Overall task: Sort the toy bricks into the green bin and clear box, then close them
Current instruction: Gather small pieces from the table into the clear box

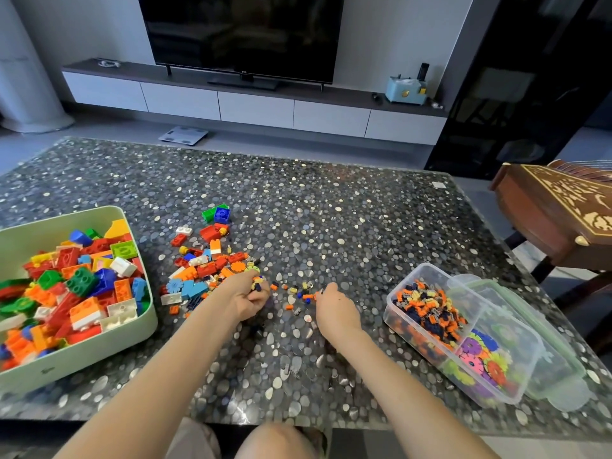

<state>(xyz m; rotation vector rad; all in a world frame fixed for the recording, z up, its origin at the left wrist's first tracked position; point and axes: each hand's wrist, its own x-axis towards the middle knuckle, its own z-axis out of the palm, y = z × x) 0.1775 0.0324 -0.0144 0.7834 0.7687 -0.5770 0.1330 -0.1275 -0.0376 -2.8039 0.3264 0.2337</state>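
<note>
Speckled pebble-pattern surface (331,210), loose plastic toy bricks (205,263) heaped between pale green bin (99,359) and clear plastic box (392,301).
Left hand (246,298) clutches tiny bricks (256,287); right hand (334,308) curls over others, grip unclear. Light, hard, slick pieces: likely best pinched by their sides or scooped.

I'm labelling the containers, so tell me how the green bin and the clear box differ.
The green bin is opaque; the clear box is see-through. The green bin holds large bricks; the clear box holds tiny pieces plus flower-shaped discs. A lid lies beside the clear box; none shows for the green bin. Both stand open on the table.
</note>
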